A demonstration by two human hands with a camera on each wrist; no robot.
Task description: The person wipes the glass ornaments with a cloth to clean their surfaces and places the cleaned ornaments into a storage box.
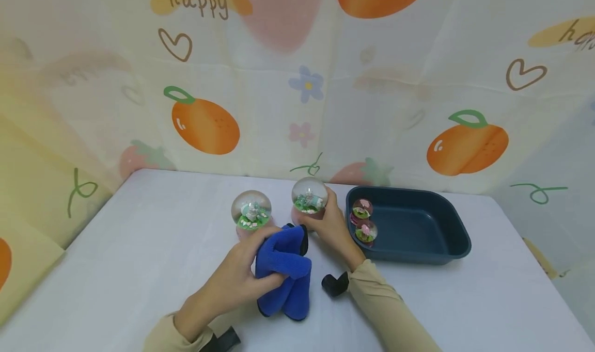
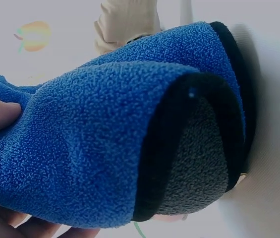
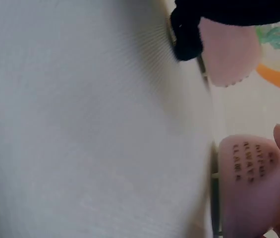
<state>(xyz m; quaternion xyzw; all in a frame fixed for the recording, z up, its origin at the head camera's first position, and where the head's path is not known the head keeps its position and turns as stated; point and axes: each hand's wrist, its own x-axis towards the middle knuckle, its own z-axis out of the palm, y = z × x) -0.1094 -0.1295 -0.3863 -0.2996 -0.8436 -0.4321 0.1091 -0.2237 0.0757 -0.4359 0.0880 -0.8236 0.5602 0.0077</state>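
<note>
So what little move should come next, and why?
Probably bring the blue cloth to the snow globe in the right grip: the left grip holds the cloth close by, and the globe's front glass is uncovered, so a wipe looks easy.

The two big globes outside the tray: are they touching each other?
Apart. In the head view, a strip of white tabletop shows between the left globe and the right globe, which the right hand grips.
</note>
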